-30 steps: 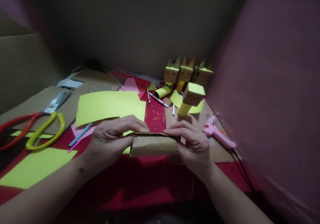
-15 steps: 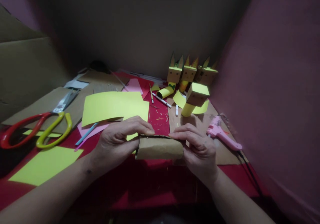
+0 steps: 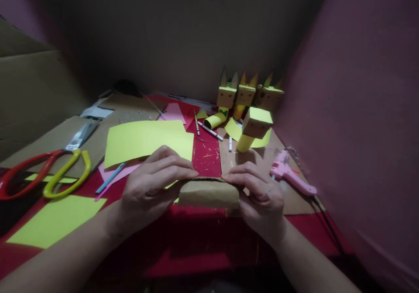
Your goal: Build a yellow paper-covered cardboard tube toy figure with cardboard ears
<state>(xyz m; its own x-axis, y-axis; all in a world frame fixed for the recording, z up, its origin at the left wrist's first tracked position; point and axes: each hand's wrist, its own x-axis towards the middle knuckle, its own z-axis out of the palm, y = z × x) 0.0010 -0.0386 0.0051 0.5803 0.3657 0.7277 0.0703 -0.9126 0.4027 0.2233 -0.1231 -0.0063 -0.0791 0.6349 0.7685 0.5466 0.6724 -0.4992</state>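
Between my two hands is a folded piece of brown cardboard [image 3: 208, 194], its curved side facing me and a raw edge along the top. My left hand [image 3: 152, 184] grips its left end, fingertips on the top edge. My right hand [image 3: 260, 192] pinches the right end, index finger along the top edge and thumb hidden behind the piece. Beyond my left hand lies a yellow paper sheet [image 3: 147, 142]. Past my right hand stands a cardboard box head on a yellow paper tube [image 3: 245, 143].
Scissors [image 3: 67, 162] with red and yellow handles lie at left, near another yellow sheet [image 3: 57, 221] and a blue stick [image 3: 110, 178]. A pink glue gun [image 3: 291, 175] rests on cardboard [image 3: 294, 205] at right. Several eared box figures [image 3: 226, 96] stand behind.
My left hand has shifted its grip, its fingers now lying flatter and further back on the cardboard's top edge. The right hand keeps nearly the same hold. The view has moved slightly.
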